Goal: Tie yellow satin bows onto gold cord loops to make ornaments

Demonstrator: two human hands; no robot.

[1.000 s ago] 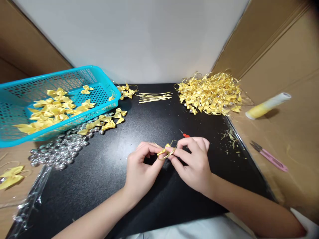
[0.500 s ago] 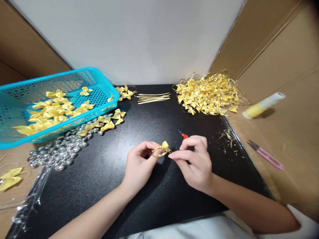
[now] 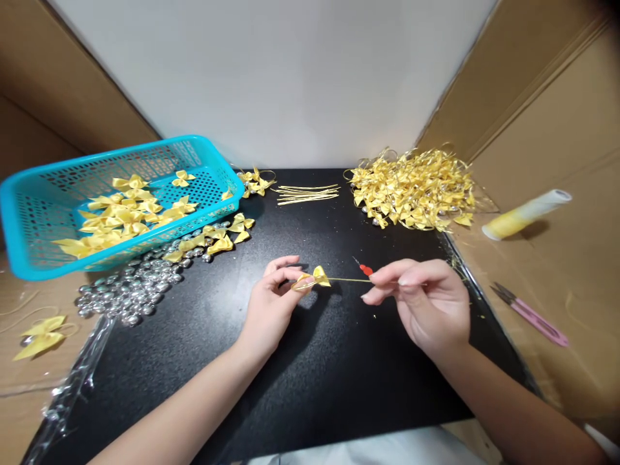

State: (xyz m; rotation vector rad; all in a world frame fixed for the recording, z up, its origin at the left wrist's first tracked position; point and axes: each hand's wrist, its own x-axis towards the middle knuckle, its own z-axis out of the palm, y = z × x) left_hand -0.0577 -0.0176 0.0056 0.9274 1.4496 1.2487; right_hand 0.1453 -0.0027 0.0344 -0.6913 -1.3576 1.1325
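My left hand [image 3: 272,302] pinches a small yellow ribbon bow [image 3: 314,278] above the black mat [image 3: 271,387]. A thin gold cord [image 3: 347,280] runs taut from the bow to my right hand [image 3: 426,300], which pinches its other end. Both hands are closed in pinches, about a hand's width apart. A small red-tipped tool [image 3: 364,268] lies on the mat just behind the cord.
A turquoise basket [image 3: 33,239] with yellow bows stands at the left, above a spread of silver beads [image 3: 130,290]. A heap of finished bows [image 3: 414,187] and cut gold cords [image 3: 307,192] lie at the back. Pink snips [image 3: 530,314] and a roll [image 3: 526,213] rest on cardboard at right.
My right hand has pulled away to the right, drawing the looped gold cord out straight from the bow. The left hand kept the bow and stayed near the middle.
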